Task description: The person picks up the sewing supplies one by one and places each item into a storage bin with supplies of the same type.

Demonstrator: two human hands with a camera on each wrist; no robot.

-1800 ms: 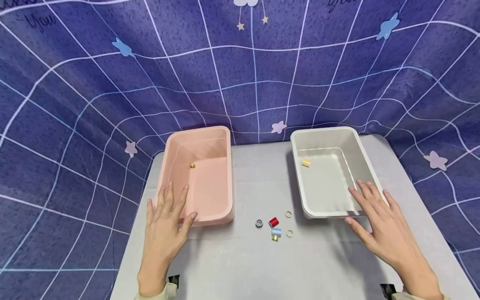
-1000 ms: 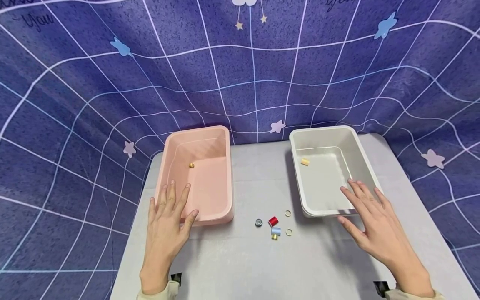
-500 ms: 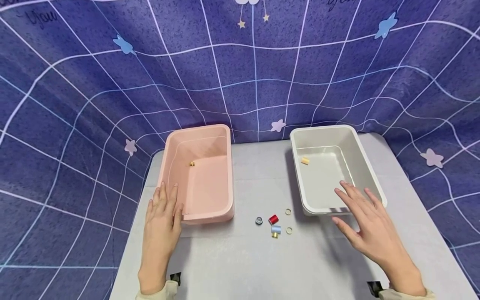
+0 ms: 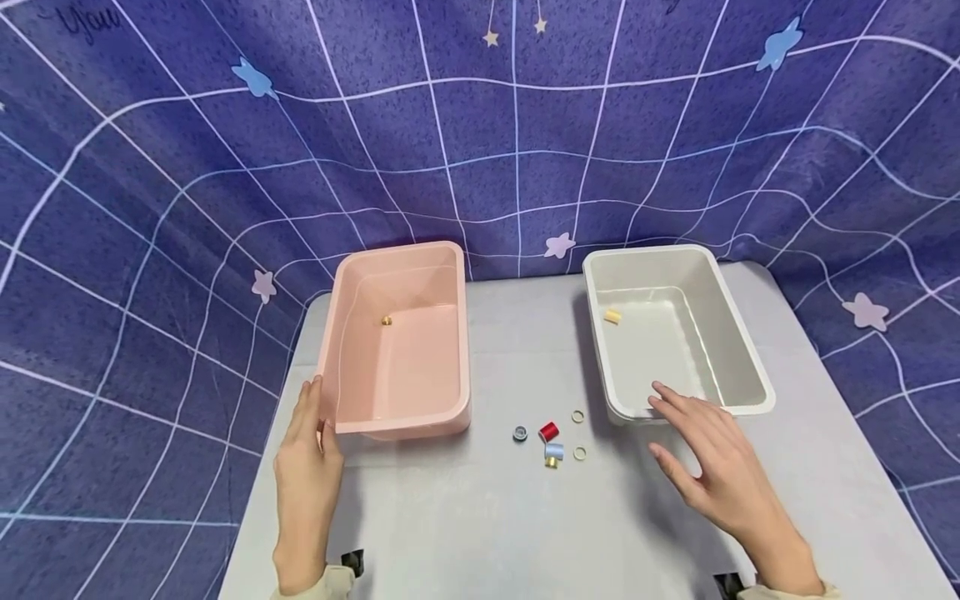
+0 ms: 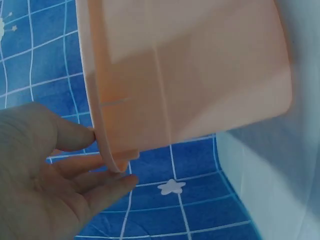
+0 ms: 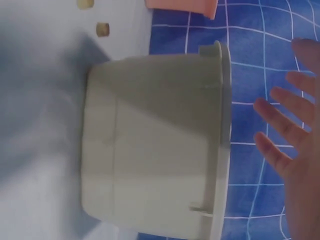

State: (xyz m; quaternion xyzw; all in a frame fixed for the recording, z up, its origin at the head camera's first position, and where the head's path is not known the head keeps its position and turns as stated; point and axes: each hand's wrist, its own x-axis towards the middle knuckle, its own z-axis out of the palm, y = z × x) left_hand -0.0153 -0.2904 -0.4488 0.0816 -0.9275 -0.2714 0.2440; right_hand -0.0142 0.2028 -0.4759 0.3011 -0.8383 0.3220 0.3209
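My left hand (image 4: 306, 483) holds the near-left corner of a pink plastic bin (image 4: 463, 367). The left wrist view shows the thumb on one side of the rim (image 5: 95, 100) and fingers on the other. Inside that bin lies a small gold piece (image 4: 386, 320). My right hand (image 4: 720, 475), fingers spread and fairly straight, hovers by the near rim of a grey plastic bin (image 4: 750, 350); the right wrist view has a gap between them. A small yellow cylinder (image 4: 612, 317) lies in the grey bin.
Between the bins, on the grey-covered table (image 4: 480, 533), lie a dark ring-shaped piece (image 4: 520, 433), a red cylinder (image 4: 549, 431), a light blue cylinder (image 4: 554, 451), a gold piece (image 4: 552, 463) and two thin rings (image 4: 577, 416). A blue gridded curtain (image 4: 480, 125) hangs behind.
My left hand has gone from spread over the pink bin's near rim to holding its near-left corner. My right hand has shifted left along the grey bin's near edge.
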